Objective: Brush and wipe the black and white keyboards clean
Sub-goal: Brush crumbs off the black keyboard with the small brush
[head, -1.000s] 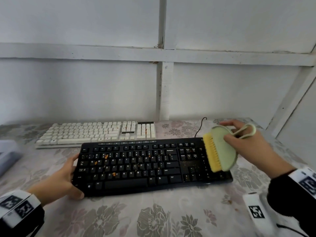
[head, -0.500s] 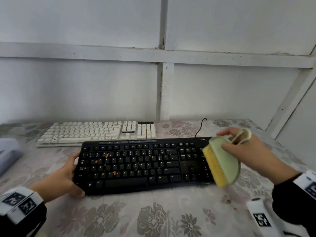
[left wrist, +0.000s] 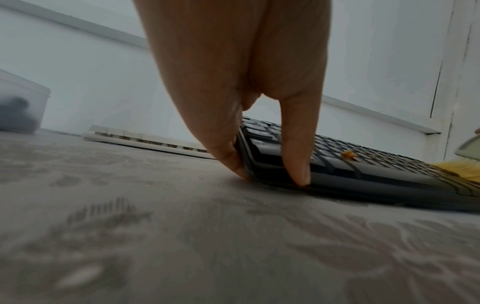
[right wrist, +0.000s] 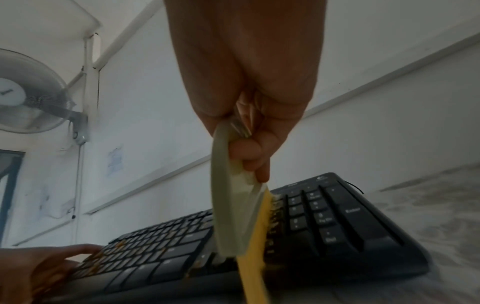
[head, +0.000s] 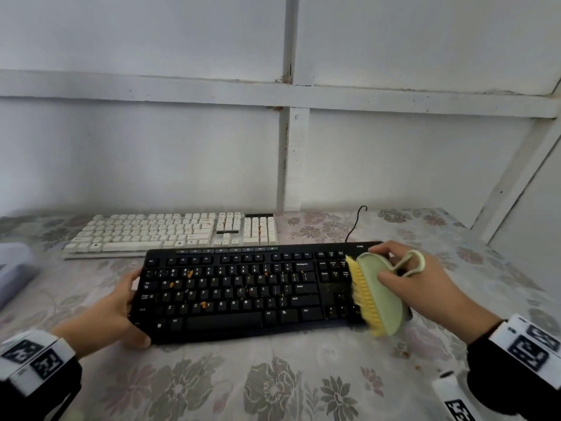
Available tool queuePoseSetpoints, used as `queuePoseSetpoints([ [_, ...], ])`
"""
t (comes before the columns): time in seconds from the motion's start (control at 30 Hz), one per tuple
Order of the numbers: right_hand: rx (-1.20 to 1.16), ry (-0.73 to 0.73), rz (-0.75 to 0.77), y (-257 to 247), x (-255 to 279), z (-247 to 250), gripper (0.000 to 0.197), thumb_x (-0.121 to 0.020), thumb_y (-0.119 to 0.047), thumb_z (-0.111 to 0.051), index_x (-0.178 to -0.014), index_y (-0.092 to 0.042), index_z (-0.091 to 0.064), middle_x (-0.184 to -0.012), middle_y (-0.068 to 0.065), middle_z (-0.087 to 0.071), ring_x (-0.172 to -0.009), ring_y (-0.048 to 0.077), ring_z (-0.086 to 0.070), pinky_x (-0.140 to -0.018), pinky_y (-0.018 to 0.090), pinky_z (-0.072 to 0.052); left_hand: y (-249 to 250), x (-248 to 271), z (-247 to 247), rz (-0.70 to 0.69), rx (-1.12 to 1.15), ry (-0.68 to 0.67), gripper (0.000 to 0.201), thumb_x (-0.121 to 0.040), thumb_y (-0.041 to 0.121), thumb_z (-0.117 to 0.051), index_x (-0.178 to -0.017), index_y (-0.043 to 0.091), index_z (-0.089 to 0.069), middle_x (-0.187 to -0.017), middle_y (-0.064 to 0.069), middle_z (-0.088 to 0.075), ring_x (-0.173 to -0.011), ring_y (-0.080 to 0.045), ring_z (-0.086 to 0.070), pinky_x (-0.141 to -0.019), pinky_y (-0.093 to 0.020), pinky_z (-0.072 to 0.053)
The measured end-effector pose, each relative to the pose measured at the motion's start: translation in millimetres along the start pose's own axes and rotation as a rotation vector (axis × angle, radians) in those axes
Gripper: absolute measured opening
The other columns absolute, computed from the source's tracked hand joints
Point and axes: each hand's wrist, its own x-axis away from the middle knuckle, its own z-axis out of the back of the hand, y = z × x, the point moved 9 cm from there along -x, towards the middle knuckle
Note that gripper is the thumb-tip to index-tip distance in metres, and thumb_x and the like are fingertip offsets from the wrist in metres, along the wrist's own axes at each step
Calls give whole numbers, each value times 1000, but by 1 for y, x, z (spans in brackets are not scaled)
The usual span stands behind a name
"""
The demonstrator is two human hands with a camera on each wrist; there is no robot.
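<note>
A black keyboard (head: 243,293) lies on the flowered tablecloth, with orange crumbs (head: 202,304) scattered on its letter keys. My left hand (head: 118,308) grips its left end, thumb on the front corner (left wrist: 298,164). My right hand (head: 425,287) holds a pale green brush (head: 379,296) with yellow bristles (head: 359,296). The bristles touch the number pad at the keyboard's right end (right wrist: 270,226). A white keyboard (head: 170,232) sits behind the black one, to the left, with a few crumbs on its right part.
A translucent plastic box (head: 12,268) stands at the table's left edge. The black keyboard's cable (head: 355,223) runs back toward the wall. A white tagged object (head: 452,399) lies at the front right. The wall is close behind the table.
My right hand swept the brush toward the front right off the number pad, then brought it back onto the pad, further left. The left hand kept its hold.
</note>
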Motion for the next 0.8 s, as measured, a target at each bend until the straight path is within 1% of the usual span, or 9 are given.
queuePoseSetpoints([
  [0.1,-24,-61,-50,0,4,3,25,-84,-7,-59,-97,-28,-65,-90,-2,-65,-80,19,-63,-61,32,-52,2,2,-2,4,-1,-8,129,-18,4,-75,-129,41,-21,-111,-11,-60,-103,-26,-59,-77,-39,-50],
  [0.17,-30,-10,-36,-5,-4,14,23,-85,-8,-58,-97,-28,-64,-89,-3,-64,-79,17,-62,-62,30,-50,2,2,-1,3,-1,-5,129,-18,4,-75,-129,41,-20,-111,-11,-60,-103,-26,-59,-76,-40,-50],
  [0.27,-86,114,-16,-12,-21,28,28,-86,-9,-57,-106,-28,-60,-87,-6,-62,-70,9,-59,-47,16,-43,0,1,0,1,0,2,129,-17,4,-75,-129,40,-21,-110,-12,-60,-102,-27,-60,-75,-40,-50],
  [0.37,-189,103,-8,-16,-35,21,33,-88,-6,-54,-115,-25,-55,-89,-2,-63,-67,10,-62,-43,18,-46,-2,0,0,-2,4,1,130,-17,4,-76,-129,40,-21,-110,-12,-60,-101,-27,-60,-76,-40,-50],
  [0.43,-179,70,-6,-16,-38,14,37,-87,-5,-54,-118,-24,-55,-87,-4,-62,-66,10,-62,-43,18,-47,-1,0,0,-7,9,-2,130,-17,4,-76,-130,39,-21,-110,-12,-61,-100,-26,-61,-75,-39,-51],
  [0.5,-98,48,-6,-15,-34,9,35,-86,-7,-55,-116,-25,-57,-86,-6,-62,-68,12,-62,-45,22,-48,-1,0,1,-13,8,-5,130,-18,4,-75,-132,38,-21,-110,-12,-61,-99,-25,-62,-74,-38,-51],
  [0.57,-41,16,3,-14,-25,5,30,-86,-8,-57,-109,-28,-58,-88,-5,-64,-73,15,-64,-52,27,-53,-2,0,1,-14,5,-2,130,-19,4,-75,-132,38,-21,-110,-11,-61,-99,-25,-62,-74,-38,-51],
  [0.67,22,-60,18,-12,-6,-1,28,-84,-6,-60,-101,-28,-60,-90,-4,-66,-78,18,-64,-59,27,-49,-4,-1,2,-3,2,3,129,-19,4,-76,-130,40,-21,-111,-11,-61,-102,-27,-61,-77,-41,-51],
  [0.8,-1,-122,-29,-8,0,5,30,-81,-6,-62,-97,-31,-63,-88,-4,-66,-79,20,-64,-64,36,-53,-4,0,1,2,-9,-5,129,-19,4,-76,-129,42,-21,-113,-10,-60,-104,-26,-60,-82,-42,-50],
])
